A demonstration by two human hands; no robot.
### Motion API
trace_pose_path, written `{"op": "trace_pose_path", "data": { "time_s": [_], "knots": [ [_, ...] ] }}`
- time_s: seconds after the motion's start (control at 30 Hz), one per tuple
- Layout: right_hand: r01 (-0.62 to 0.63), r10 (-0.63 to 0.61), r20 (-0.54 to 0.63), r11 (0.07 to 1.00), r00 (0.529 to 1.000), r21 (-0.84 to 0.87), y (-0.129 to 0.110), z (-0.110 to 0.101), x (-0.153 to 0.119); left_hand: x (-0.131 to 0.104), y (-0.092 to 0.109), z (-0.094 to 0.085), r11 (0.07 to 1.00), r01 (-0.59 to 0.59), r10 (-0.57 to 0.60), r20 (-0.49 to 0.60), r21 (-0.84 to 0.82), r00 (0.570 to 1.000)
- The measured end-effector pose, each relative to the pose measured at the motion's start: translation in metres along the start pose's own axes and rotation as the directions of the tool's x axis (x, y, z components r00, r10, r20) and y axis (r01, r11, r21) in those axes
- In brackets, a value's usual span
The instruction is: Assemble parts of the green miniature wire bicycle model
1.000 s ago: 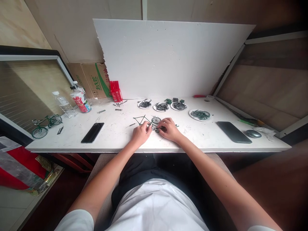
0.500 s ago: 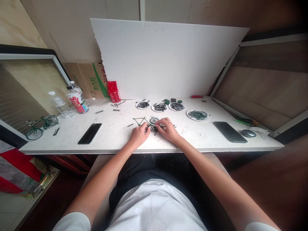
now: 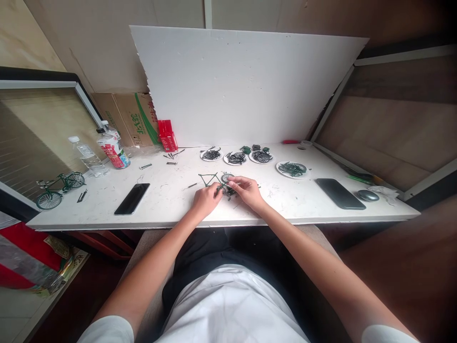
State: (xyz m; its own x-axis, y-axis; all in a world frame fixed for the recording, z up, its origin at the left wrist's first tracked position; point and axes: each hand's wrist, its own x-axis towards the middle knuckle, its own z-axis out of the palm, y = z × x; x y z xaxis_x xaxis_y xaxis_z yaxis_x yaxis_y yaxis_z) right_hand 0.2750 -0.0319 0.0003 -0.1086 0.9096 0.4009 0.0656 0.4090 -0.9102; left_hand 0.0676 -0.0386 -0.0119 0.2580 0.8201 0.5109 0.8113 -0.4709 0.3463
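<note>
A thin green model bicycle frame (image 3: pixel 209 178) is raised over the white table in front of me. My left hand (image 3: pixel 207 199) pinches its right end between thumb and fingers. My right hand (image 3: pixel 247 191) is closed close beside it, thumb and index finger pressed together at the frame's end; what they grip is too small to make out. Behind the fingers a small spoked wheel (image 3: pixel 227 177) shows, with dark small parts partly hidden under the hands. A thin dark rod (image 3: pixel 193 185) lies to the left.
White plates of dark parts (image 3: pixel 234 158) and green parts (image 3: pixel 292 169) stand behind my hands. A phone (image 3: pixel 132 199) lies left, a dark flat device (image 3: pixel 340 194) right. An assembled green bicycle (image 3: pixel 60 189), bottles (image 3: pixel 113 151) and a red box (image 3: pixel 167 136) stand at left.
My right hand has shifted slightly left, its fingers nearer my left hand. The whole view has shifted a little. My left hand keeps its pinch on the frame.
</note>
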Motion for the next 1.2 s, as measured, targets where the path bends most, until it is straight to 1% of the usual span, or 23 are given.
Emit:
{"op": "trace_pose_path", "data": {
  "time_s": [0.13,0.33,0.63,0.8,1.0,1.2],
  "knots": [
    [-0.033,0.034,-0.016,0.999,0.999,0.037,0.0004,0.0006,0.0005,-0.0007,-0.0014,0.0017,1.0,-0.013,0.013,0.019,0.003,1.0],
    [-0.041,0.041,0.004,0.999,0.999,0.029,-0.0017,0.0002,-0.0009,-0.001,-0.0012,0.0005,0.999,-0.013,0.011,0.048,0.041,0.999],
    [-0.056,0.055,0.016,0.998,0.998,0.043,0.0007,0.0005,-0.001,-0.0021,-0.004,0.0048,0.998,-0.044,0.043,0.008,0.053,0.999],
    [-0.065,0.064,0.029,0.997,0.998,0.04,0.0019,0.0016,-0.0007,-0.003,-0.0047,0.0063,0.993,-0.062,0.061,0.009,0.1,0.998],
    [-0.016,0.016,-0.015,1.0,1.0,0.012,0.0047,0.0034,0.0002,-0.0036,-0.0083,0.0097,0.989,-0.094,0.096,-0.009,0.111,0.995],
    [0.018,-0.018,0.014,1.0,1.0,0.001,0.0034,0.0021,0.0003,-0.0046,-0.0097,0.0092,0.986,-0.121,0.123,-0.011,0.113,0.992]
  ]
}}
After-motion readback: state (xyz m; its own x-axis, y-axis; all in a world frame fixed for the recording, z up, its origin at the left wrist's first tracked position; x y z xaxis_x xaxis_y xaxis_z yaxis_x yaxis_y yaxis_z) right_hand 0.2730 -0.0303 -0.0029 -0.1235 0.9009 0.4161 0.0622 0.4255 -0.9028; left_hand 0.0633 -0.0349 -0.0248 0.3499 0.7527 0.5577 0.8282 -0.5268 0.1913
